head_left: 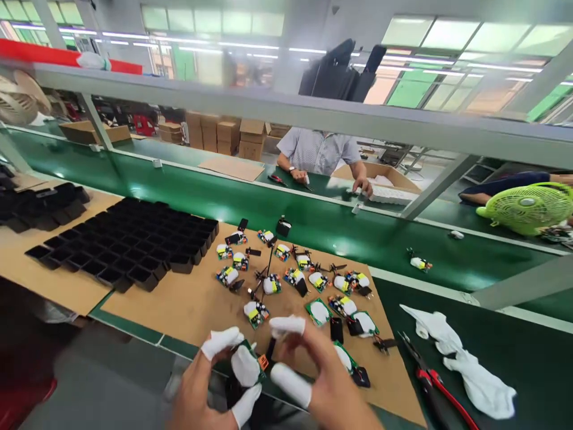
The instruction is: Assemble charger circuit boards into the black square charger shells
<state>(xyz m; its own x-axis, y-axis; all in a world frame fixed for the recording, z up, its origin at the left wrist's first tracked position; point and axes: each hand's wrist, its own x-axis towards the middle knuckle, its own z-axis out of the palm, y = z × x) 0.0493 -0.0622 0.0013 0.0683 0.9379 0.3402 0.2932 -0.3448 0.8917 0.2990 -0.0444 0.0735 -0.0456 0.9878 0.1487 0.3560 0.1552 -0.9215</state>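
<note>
My left hand point(197, 382) grips a small green circuit board point(246, 365) by its edges, between white-covered fingertips and thumb. A round white pad covers the board's face, and an orange part sits on its right side. My right hand point(329, 373) is just right of the board, its covered thumb and forefinger spread apart, with nothing visible held between them. A dark strip shows behind its fingers; whether they touch it I cannot tell. Beyond my hands, several similar circuit boards point(271, 284) with white pads and yellow parts lie on a brown cardboard sheet point(192, 319).
Rows of open black plastic cases point(143, 276) stand at left. Red-handled pliers point(432, 376) and white cloth pieces point(481, 382) lie at right. Past the green conveyor belt point(313, 224), a co-worker point(320, 152) sits opposite. A green fan point(528, 206) stands far right. A metal rail crosses overhead.
</note>
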